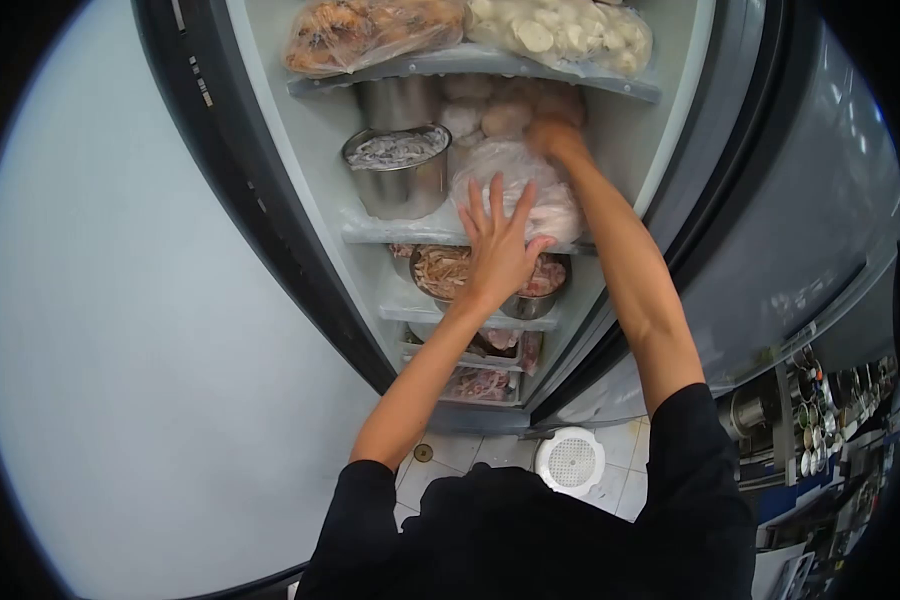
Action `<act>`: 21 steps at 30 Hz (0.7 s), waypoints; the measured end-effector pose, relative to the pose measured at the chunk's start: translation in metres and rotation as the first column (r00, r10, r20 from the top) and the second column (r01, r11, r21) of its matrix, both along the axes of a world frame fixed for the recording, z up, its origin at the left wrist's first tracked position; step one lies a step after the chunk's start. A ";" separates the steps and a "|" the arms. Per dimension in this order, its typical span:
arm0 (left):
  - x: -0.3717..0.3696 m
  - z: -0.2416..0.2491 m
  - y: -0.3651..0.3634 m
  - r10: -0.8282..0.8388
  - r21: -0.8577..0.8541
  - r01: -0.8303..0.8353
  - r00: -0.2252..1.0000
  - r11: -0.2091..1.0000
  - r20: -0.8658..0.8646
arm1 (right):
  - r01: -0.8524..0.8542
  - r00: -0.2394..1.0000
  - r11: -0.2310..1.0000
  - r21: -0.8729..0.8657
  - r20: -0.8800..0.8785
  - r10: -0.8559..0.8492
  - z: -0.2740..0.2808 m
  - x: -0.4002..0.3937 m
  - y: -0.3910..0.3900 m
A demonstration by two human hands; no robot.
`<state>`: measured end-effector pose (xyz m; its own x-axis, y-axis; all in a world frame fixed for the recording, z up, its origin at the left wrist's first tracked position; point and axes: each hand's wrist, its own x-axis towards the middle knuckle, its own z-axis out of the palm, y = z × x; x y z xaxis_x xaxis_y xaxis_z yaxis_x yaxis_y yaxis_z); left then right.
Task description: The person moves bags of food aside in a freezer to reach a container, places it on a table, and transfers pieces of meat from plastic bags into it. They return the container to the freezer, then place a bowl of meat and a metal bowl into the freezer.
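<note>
Inside an upright fridge, my left hand lies with its fingers spread against the front of a clear plastic bag of pale food. My right hand reaches deeper on the same shelf, above and behind that bag, by bagged pale round pieces. Its fingers are hidden, so their grip does not show. To the left of the bag is a steel pot topped with crumpled plastic wrap, and a second steel container stands behind it.
The shelf above carries bags of orange-brown food and pale round pieces. Lower shelves hold bowls of shredded food and meat. Fridge doors flank me. A white perforated round stool stands on the tiled floor.
</note>
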<state>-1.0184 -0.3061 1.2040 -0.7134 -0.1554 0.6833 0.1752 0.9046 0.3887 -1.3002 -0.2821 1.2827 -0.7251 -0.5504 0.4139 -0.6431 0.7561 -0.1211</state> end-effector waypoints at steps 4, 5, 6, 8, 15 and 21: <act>-0.001 -0.006 0.004 -0.011 0.057 0.018 0.993 0.998 -0.116 | 0.023 0.994 0.998 -0.057 -0.107 -0.029 0.034 0.055 0.012; -0.001 -0.008 0.005 -0.007 0.065 0.014 0.994 0.998 -0.112 | -0.008 0.996 0.999 -0.046 -0.085 0.004 0.043 0.074 0.018; 0.001 -0.010 0.006 0.003 0.068 0.005 0.993 0.998 -0.116 | -0.044 0.997 0.998 -0.039 -0.071 0.041 0.054 0.091 0.020; 0.005 -0.005 0.007 0.015 0.063 -0.005 0.986 0.998 -0.164 | -0.190 0.956 0.959 -0.211 -0.260 0.132 0.060 0.086 0.008; -0.015 0.012 -0.009 0.011 0.003 -0.011 0.997 1.000 -0.082 | 0.008 0.992 0.997 0.075 -0.126 0.001 0.028 0.033 0.010; 0.001 0.055 -0.041 -0.099 0.048 0.096 0.993 0.994 0.065 | 0.040 0.991 0.995 0.087 -0.130 -0.029 0.027 0.107 0.021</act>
